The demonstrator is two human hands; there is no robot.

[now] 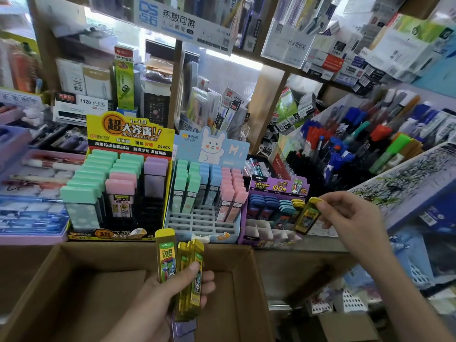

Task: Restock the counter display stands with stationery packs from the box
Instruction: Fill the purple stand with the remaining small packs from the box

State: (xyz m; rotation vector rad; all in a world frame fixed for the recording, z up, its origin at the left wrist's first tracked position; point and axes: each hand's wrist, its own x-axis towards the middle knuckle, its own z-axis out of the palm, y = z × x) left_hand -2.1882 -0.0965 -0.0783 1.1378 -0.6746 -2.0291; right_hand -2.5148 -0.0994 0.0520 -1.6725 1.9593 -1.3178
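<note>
My left hand point(172, 290) grips a bunch of yellow lead-refill packs point(190, 275) upright over the open cardboard box point(246, 287). My right hand point(345, 218) pinches a single yellow pack point(307, 217) by its top end, tilted, just above the right side of the purple display stand point(274, 215). That stand holds blue, teal and yellow packs at the back, with white slots bare in front. To its left stand a light-blue rabbit display point(204, 191) and a yellow-and-black display point(118, 191), both partly filled with pastel packs.
Shelves of boxed pens rise behind the counter. Pen bins point(365, 149) crowd the right side, and trays of pens point(32, 193) lie at the left. A purple pack point(185, 327) lies in the box under my left hand. Blue baskets point(417, 267) sit low right.
</note>
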